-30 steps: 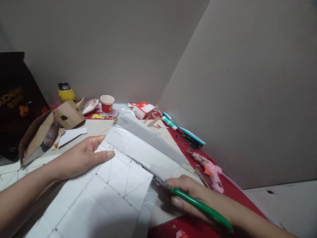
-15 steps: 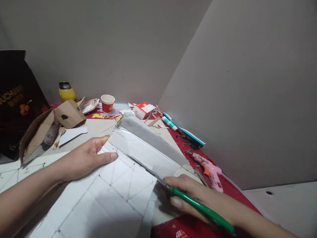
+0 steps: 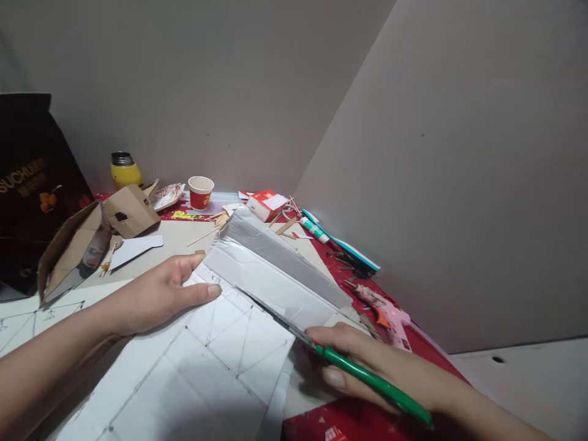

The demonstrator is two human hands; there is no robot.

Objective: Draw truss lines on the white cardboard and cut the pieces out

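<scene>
A folded white sheet of card, marked with dots and pencil lines, lies tilted in front of me. My left hand grips its far left edge, thumb on top and fingers mostly hidden underneath. My right hand is closed around green-handled scissors. Their blades lie along a slit in the card, beside the drawn triangles, pointing up and left toward my left thumb. Past the slit, a creased white and grey flap of the card stands raised.
A pink glue gun lies at the right by the wall. Cut cardboard boxes and a dark bag stand at the left. Behind are a yellow bottle, a red paper cup and a red-white box.
Both hands, the card and the scissors have shifted very slightly to the right in view. The grips look the same.
</scene>
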